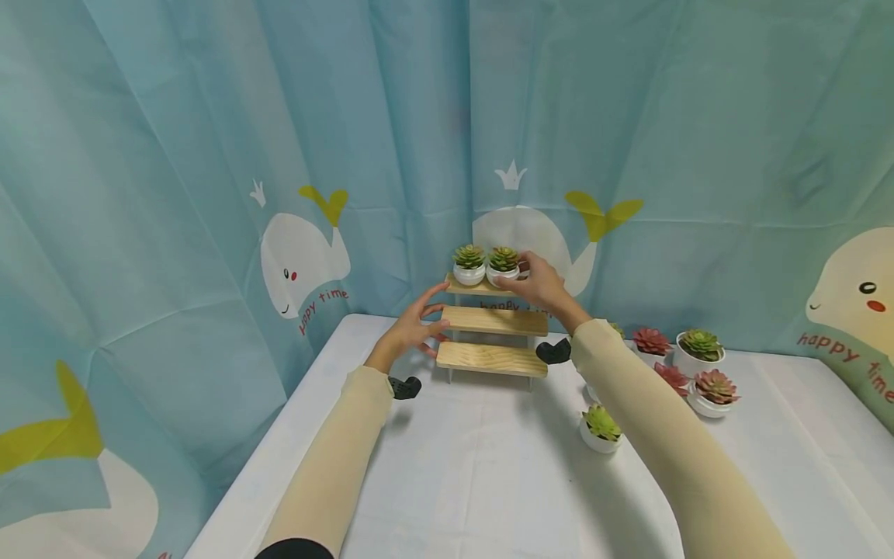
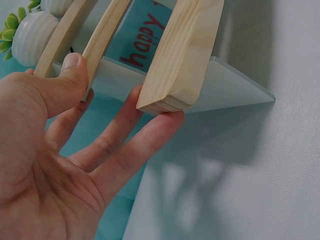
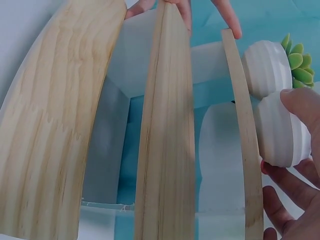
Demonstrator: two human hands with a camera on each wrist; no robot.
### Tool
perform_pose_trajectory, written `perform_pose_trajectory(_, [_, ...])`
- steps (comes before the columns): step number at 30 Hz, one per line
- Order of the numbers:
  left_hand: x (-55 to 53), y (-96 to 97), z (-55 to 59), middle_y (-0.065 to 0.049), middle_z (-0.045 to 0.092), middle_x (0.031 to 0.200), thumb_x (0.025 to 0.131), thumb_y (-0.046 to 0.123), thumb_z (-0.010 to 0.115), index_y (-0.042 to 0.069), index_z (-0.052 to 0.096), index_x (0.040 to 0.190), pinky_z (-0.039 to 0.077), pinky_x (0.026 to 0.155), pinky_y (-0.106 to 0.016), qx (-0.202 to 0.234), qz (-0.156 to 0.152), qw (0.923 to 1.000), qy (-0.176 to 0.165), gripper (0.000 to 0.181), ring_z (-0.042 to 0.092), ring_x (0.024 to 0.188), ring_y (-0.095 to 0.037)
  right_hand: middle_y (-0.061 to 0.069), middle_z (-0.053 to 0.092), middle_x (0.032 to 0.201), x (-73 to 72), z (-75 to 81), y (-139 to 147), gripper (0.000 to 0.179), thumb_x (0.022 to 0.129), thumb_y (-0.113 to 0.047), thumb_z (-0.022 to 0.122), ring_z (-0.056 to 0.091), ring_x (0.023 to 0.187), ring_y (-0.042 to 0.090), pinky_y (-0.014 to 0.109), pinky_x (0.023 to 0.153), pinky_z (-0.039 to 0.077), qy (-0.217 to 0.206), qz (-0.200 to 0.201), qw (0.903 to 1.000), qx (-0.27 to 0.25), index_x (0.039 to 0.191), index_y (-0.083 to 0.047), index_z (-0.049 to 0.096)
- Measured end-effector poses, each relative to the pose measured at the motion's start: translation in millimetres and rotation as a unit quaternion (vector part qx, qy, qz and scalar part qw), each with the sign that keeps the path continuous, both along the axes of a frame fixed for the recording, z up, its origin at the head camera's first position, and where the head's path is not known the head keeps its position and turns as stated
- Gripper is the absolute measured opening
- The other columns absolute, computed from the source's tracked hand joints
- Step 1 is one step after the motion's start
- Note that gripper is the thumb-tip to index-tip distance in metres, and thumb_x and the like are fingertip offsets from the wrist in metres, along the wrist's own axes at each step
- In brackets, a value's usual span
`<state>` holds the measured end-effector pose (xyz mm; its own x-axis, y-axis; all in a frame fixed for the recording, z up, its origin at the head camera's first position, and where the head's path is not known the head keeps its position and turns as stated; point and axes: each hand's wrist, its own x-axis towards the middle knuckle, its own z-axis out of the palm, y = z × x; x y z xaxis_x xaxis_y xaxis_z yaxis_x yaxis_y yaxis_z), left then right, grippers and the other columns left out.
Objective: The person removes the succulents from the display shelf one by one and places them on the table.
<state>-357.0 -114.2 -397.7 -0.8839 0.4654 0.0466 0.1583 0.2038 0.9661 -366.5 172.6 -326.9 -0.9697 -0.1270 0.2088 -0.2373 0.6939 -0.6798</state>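
Observation:
A three-tier wooden display stand with pale planks and whitish side supports stands on the table. My left hand is at its left end, fingers spread and fairly straight. In the left wrist view, fingertips touch the end of the lowest plank and the thumb lies against the middle one. On the top tier, my right hand holds a green succulent in a white ribbed pot, thumb and fingers around the pot. Close beside it on the same tier stands a similar potted succulent.
Right of the stand are several more potted succulents, partly hidden by my right sleeve: a red one, a green one, a pinkish one and a bright green one nearer me. A blue whale-print curtain hangs right behind the white table.

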Motion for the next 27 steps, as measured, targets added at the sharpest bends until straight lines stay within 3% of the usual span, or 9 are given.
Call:
perform_pose_trajectory(5, [-2.2, 0.7, -0.6, -0.018, 0.027, 0.166, 0.103, 0.013, 0.065, 0.043, 0.024, 0.163, 0.063, 0.063, -0.055, -0.001, -0.003, 1.0, 0.0, 0.078, 0.068, 0.104, -0.049, 0.02, 0.057, 0.136, 2.2, 1.8, 3, 0.072, 0.095, -0.045, 0.072, 0.054, 0.124, 0.038, 0.058, 0.106, 0.04, -0.004, 0.005, 0.9999, -0.015, 0.147, -0.003, 0.047])
perform_pose_trajectory(10, [-2.3, 1.3, -1.2, -0.017, 0.027, 0.166, 0.103, 0.012, 0.065, 0.043, 0.025, 0.162, 0.06, 0.069, -0.063, -0.003, 0.0, 1.0, -0.004, 0.078, 0.068, 0.105, -0.048, 0.022, 0.055, 0.138, 5.6, 7.1, 10, 0.076, 0.095, -0.043, 0.073, 0.053, 0.125, 0.039, 0.055, 0.102, 0.048, 0.002, 0.014, 0.9997, -0.02, 0.151, -0.002, 0.043])
perform_pose_trajectory(21, [0.2, 0.0, 1.7, -0.018, 0.026, 0.166, 0.103, 0.016, 0.064, 0.043, 0.023, 0.163, 0.063, 0.066, -0.056, -0.006, 0.0, 1.0, 0.001, 0.077, 0.069, 0.105, -0.046, 0.023, 0.053, 0.141, 26.3, 22.6, 35, 0.073, 0.095, -0.042, 0.074, 0.054, 0.126, 0.04, 0.057, 0.101, 0.049, 0.02, 0.04, 0.9988, 0.016, 0.149, -0.001, 0.045])
perform_pose_trajectory(27, [0.0, 0.1, 1.0, -0.019, 0.025, 0.167, 0.104, 0.016, 0.064, 0.042, 0.021, 0.163, 0.062, 0.069, -0.06, -0.008, -0.004, 1.0, -0.001, 0.078, 0.068, 0.107, -0.048, 0.025, 0.051, 0.142, 42.2, 23.2, 53, 0.071, 0.096, -0.038, 0.074, 0.058, 0.119, 0.042, 0.055, 0.099, 0.051, 0.017, 0.049, 0.9985, 0.017, 0.148, 0.0, 0.045])
